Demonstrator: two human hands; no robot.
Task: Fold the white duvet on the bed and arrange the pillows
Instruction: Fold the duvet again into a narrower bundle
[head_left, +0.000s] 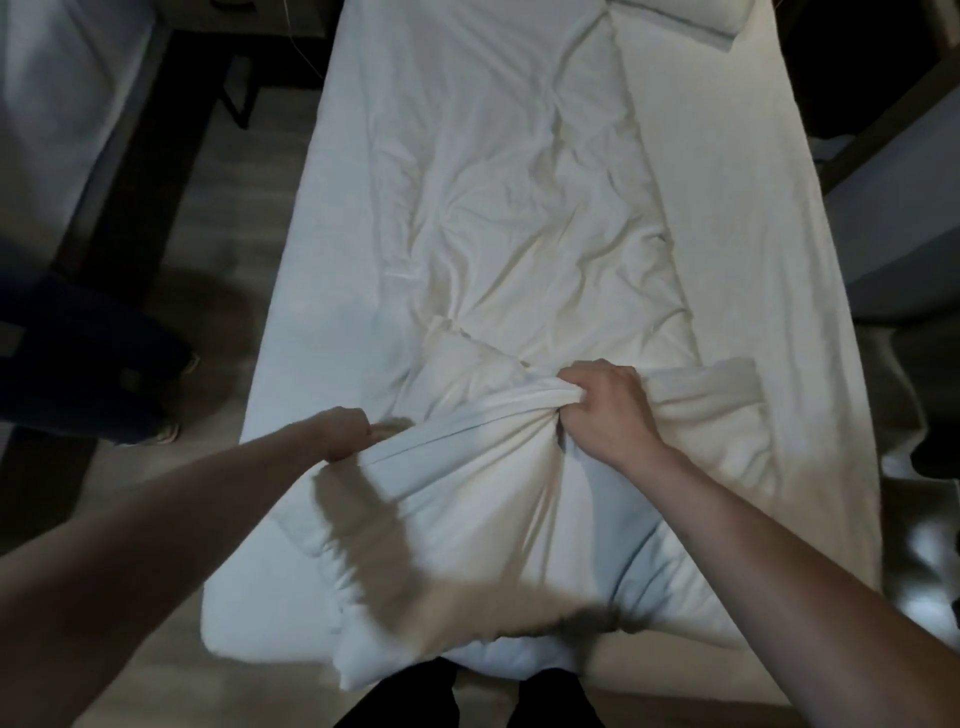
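The white duvet (519, 234) lies crumpled along the bed (311, 322), bunched up at the foot end close to me. My left hand (345, 431) grips a gathered edge of the duvet at the left of the bunch. My right hand (605, 408) clutches a twisted fold of the duvet near the middle. A white pillow (685, 18) lies at the head of the bed, top right, partly cut off by the frame.
I stand at the foot of the bed, my dark trousers (467, 696) against it. Another person's legs and shoes (104, 374) stand on the wooden floor to the left. A second bed (62, 104) is at far left, dark furniture at right.
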